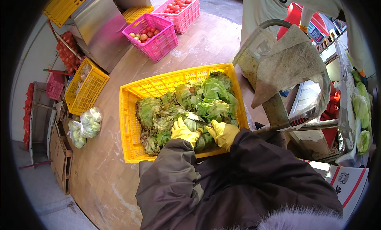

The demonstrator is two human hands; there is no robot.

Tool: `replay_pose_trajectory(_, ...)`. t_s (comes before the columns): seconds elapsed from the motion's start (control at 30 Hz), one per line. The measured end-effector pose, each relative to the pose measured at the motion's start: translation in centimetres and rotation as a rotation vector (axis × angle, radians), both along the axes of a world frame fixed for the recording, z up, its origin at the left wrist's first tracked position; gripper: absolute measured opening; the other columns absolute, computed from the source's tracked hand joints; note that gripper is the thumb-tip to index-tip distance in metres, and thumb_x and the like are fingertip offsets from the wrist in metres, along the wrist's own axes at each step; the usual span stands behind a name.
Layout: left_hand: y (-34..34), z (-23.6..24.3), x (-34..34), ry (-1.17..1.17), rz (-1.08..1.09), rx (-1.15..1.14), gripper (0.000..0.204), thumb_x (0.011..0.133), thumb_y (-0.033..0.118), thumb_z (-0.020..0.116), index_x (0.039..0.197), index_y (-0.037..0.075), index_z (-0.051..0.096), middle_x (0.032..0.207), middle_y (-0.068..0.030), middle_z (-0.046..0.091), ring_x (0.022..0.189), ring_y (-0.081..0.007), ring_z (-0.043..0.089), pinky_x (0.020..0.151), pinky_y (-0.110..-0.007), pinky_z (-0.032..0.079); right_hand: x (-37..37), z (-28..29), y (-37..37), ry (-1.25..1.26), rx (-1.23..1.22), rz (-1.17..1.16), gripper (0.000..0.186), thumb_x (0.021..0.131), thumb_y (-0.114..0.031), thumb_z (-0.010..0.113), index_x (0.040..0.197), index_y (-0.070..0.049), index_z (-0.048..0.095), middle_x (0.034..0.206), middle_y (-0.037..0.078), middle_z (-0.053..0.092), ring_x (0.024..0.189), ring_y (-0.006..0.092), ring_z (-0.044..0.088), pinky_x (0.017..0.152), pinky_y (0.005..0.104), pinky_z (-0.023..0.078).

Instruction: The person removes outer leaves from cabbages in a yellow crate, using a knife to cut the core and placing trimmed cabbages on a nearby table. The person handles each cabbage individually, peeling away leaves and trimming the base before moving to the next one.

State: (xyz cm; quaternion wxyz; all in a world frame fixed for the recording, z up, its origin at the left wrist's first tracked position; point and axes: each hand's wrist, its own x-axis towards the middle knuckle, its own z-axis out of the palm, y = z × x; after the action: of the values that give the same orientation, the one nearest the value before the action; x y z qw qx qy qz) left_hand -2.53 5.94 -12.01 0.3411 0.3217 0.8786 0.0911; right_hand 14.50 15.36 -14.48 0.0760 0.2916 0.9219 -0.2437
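Note:
A yellow plastic crate (125,123) before me holds several leafy green heads (214,91), many with browned, wilted leaves. My left hand (183,131), in a yellow rubber glove, grips a pale green head near the front middle of the crate. Just right of it my right hand (222,133), gloved alike, is closed on the handle of a knife (196,119), whose dark blade points left across the greens. Leaves and my left hand hide part of what is held.
Two pink crates (149,47) of tomatoes stand behind. Bagged vegetables (89,125) and another yellow crate (83,91) are left, near red net bags (67,51). At right are a metal stand (272,111) with grey cloth (287,67) and a person's pale-clothed arm (305,2).

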Motion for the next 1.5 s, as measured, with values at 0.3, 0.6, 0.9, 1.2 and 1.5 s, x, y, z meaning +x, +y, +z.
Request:
replay_pose_trajectory(0.3, 0.5, 0.6, 1.0, 0.072, -0.073, -0.023, 0.116, 0.067, 0.057, 0.082, 0.153, 0.003, 0.025, 0.152, -0.0224, 0.036, 0.139, -0.0387, 0.038, 0.116, -0.042, 0.034, -2.7, 2.5, 1.1, -0.068, -0.257, -0.334, 0.045, 0.1, -0.042, 0.053, 0.113, -0.002, 0.065, 0.102, 0.025, 0.07, 0.097, 0.0423, 0.067, 0.084, 0.0476, 0.052)
replay_pose_trajectory(0.6, -3.5, -3.0, -1.8, -0.212, 0.269, 0.176, 0.121, 0.064, 0.063, 0.084, 0.153, 0.002, 0.029, 0.155, -0.0233, 0.033, 0.14, -0.0349, 0.04, 0.115, -0.04, 0.035, 1.0, -2.5, 3.6, -0.046, -0.425, -0.415, 0.058, 0.101, -0.054, 0.047, 0.105, 0.0, 0.068, 0.097, 0.027, 0.068, 0.093, 0.0412, 0.065, 0.082, 0.0435, 0.049)
replay_pose_trajectory(0.9, -3.4, -8.2, -3.8, -0.447, 0.68, 0.385, 0.044, 0.086, 0.023, 0.08, 0.109, -0.011, 0.063, 0.097, -0.0193, 0.071, 0.086, -0.021, 0.069, 0.072, -0.033, 0.055, 5.5, 3.0, 4.0, -0.198, -0.219, -0.255, 0.05, 0.102, -0.045, 0.053, 0.127, -0.002, 0.058, 0.097, 0.019, 0.069, 0.094, 0.0322, 0.067, 0.082, 0.0392, 0.05)
replay_pose_trajectory(1.2, -2.7, -2.1, -1.2, -0.459, 0.011, 0.328, 0.083, 0.068, 0.039, 0.082, 0.133, 0.004, 0.043, 0.128, -0.0135, 0.048, 0.119, -0.0285, 0.049, 0.098, -0.037, 0.045, 7.1, 8.7, 4.9, -0.011, -0.26, -0.196, 0.045, 0.098, -0.041, 0.06, 0.111, 0.002, 0.064, 0.086, 0.021, 0.068, 0.083, 0.0335, 0.066, 0.074, 0.0405, 0.05)
replay_pose_trajectory(1.5, -4.1, -1.9, 0.8, -0.089, -0.027, 0.227, 0.143, 0.051, 0.055, 0.093, 0.157, 0.001, 0.013, 0.155, -0.0236, 0.024, 0.145, -0.039, 0.028, 0.119, -0.041, 0.032, 5.9, 8.0, -3.8, 0.366, -0.529, -0.421, 0.036, 0.103, -0.033, 0.057, 0.113, 0.001, 0.064, 0.091, 0.019, 0.068, 0.081, 0.0301, 0.064, 0.075, 0.0378, 0.05)
